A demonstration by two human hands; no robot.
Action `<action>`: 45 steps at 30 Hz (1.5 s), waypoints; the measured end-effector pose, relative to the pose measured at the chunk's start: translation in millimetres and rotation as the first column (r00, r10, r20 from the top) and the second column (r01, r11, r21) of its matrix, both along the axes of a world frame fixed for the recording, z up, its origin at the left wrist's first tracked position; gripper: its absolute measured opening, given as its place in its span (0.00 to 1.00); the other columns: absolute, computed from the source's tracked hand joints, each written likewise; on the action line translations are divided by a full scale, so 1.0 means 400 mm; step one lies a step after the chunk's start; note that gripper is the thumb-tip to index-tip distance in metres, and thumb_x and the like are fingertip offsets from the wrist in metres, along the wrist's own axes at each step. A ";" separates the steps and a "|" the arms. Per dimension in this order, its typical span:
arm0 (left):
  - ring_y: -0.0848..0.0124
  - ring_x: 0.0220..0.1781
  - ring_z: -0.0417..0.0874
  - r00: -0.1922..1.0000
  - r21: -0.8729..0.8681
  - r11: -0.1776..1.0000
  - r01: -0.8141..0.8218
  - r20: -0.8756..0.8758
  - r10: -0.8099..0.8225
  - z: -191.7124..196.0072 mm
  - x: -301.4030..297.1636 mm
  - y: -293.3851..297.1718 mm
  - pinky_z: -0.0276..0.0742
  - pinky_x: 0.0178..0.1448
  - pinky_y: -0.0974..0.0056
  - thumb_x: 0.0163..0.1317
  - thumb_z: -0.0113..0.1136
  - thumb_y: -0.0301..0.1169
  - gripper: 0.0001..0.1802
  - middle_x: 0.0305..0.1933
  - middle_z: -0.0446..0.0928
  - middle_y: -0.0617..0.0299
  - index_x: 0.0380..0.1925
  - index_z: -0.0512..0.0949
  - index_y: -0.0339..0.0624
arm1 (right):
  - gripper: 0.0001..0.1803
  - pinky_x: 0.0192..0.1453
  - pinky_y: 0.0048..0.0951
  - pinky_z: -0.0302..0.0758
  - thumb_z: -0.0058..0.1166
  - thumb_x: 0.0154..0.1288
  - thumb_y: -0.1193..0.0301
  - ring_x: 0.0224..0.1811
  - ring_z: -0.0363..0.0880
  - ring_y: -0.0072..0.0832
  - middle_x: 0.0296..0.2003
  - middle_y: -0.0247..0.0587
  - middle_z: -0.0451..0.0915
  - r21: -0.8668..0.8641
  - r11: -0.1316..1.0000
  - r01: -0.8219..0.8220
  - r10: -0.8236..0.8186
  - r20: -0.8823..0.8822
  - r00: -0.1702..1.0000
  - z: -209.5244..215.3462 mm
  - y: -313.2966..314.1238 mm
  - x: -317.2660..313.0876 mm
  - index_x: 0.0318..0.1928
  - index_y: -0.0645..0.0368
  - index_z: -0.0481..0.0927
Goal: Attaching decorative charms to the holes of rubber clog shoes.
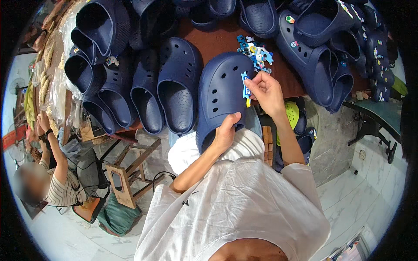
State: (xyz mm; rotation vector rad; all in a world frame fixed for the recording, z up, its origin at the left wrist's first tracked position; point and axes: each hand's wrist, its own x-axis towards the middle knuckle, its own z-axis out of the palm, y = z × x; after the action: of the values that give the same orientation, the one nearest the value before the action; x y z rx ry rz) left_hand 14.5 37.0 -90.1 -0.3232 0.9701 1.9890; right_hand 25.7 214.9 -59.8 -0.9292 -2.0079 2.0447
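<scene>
A navy foam clog (pixel 217 87) with round vent holes is held in front of me, toe pointing away. My left hand (pixel 227 131) grips it at the foot opening, thumb on the upper and the other fingers hidden inside or beneath. My right hand (pixel 264 90) pinches a blue and white shoe charm (pixel 245 86) against the clog's right side. Just below that charm sits a small yellow one (pixel 248 103). Whether the charm's stem is in a hole cannot be seen. Past the toe lies a pile of blue and white charms (pixel 260 54).
Plain navy clogs (pixel 177 87) line the brown-covered table (pixel 204 41) at left. Clogs with charms (pixel 307 56) are stacked at right. A lime green clog (pixel 291 114) is below the table edge. Wooden stools (pixel 126 182) stand at lower left, near another person (pixel 61 178).
</scene>
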 end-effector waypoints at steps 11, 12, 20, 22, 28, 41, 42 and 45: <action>0.66 0.54 0.76 0.992 -0.009 0.992 -0.124 0.035 0.125 0.026 -0.025 0.000 0.68 0.65 0.56 0.58 0.56 0.29 0.16 0.48 0.77 0.62 0.48 0.76 0.39 | 0.07 0.37 0.21 0.76 0.62 0.66 0.72 0.30 0.77 0.16 0.29 0.33 0.81 0.328 0.937 0.122 -0.048 -0.226 0.973 -0.015 -0.019 0.012 0.39 0.62 0.80; 0.66 0.54 0.76 0.992 -0.010 0.992 -0.124 0.034 0.125 0.029 -0.025 -0.002 0.68 0.65 0.56 0.58 0.56 0.29 0.16 0.48 0.77 0.62 0.48 0.76 0.39 | 0.07 0.37 0.22 0.76 0.59 0.66 0.74 0.32 0.78 0.19 0.33 0.34 0.80 0.322 0.943 0.090 -0.009 -0.245 0.969 -0.014 -0.016 0.014 0.44 0.61 0.81; 0.71 0.50 0.76 0.988 0.080 0.988 -0.128 0.095 0.121 0.033 -0.036 -0.010 0.67 0.61 0.61 0.60 0.59 0.29 0.05 0.43 0.78 0.65 0.35 0.80 0.41 | 0.14 0.42 0.25 0.76 0.59 0.64 0.77 0.37 0.77 0.25 0.40 0.37 0.74 0.551 0.808 -0.208 0.368 -0.196 0.909 0.008 0.017 0.037 0.50 0.55 0.84; 0.71 0.49 0.76 0.989 0.075 0.990 -0.122 0.090 0.115 0.027 -0.037 -0.012 0.66 0.61 0.61 0.60 0.59 0.29 0.05 0.43 0.78 0.66 0.34 0.80 0.41 | 0.14 0.44 0.26 0.75 0.60 0.63 0.76 0.39 0.77 0.26 0.40 0.37 0.73 0.497 0.847 -0.186 0.331 -0.220 0.918 -0.001 0.013 0.034 0.50 0.54 0.84; 0.64 0.58 0.75 0.990 0.005 0.994 -0.109 0.086 0.108 -0.012 -0.039 -0.017 0.64 0.69 0.53 0.56 0.57 0.29 0.21 0.53 0.77 0.60 0.51 0.75 0.39 | 0.13 0.42 0.24 0.77 0.62 0.63 0.75 0.38 0.77 0.25 0.40 0.38 0.73 0.500 0.860 -0.098 0.268 -0.281 0.922 -0.017 -0.006 0.030 0.49 0.56 0.84; 0.62 0.55 0.78 0.983 0.117 0.978 -0.173 0.081 0.164 0.024 -0.056 -0.026 0.70 0.64 0.58 0.55 0.58 0.30 0.23 0.52 0.78 0.55 0.51 0.75 0.31 | 0.10 0.42 0.22 0.74 0.53 0.69 0.79 0.37 0.76 0.21 0.39 0.36 0.76 0.387 0.897 0.213 -0.070 -0.351 0.934 -0.073 0.003 0.056 0.48 0.63 0.82; 0.59 0.58 0.78 0.984 0.117 0.978 -0.173 0.066 0.166 0.030 -0.060 -0.028 0.69 0.67 0.55 0.55 0.56 0.30 0.26 0.55 0.78 0.53 0.54 0.73 0.30 | 0.09 0.42 0.24 0.74 0.51 0.70 0.79 0.38 0.76 0.21 0.39 0.37 0.77 0.384 0.873 0.300 -0.169 -0.338 0.926 -0.074 0.011 0.058 0.47 0.64 0.82; 0.55 0.63 0.76 0.984 0.091 0.980 -0.176 0.022 0.175 0.047 -0.062 -0.021 0.67 0.71 0.51 0.52 0.54 0.30 0.31 0.59 0.77 0.49 0.59 0.71 0.29 | 0.09 0.45 0.31 0.74 0.50 0.69 0.80 0.40 0.80 0.32 0.41 0.43 0.78 0.619 0.709 0.337 -0.230 -0.249 0.941 -0.085 0.062 0.070 0.45 0.61 0.81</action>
State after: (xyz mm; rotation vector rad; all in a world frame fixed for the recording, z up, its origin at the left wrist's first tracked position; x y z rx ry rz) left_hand -10.3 28.5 -71.3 -0.3813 0.8622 2.1818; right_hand 53.8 239.6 -93.7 -0.8175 -2.0921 1.0652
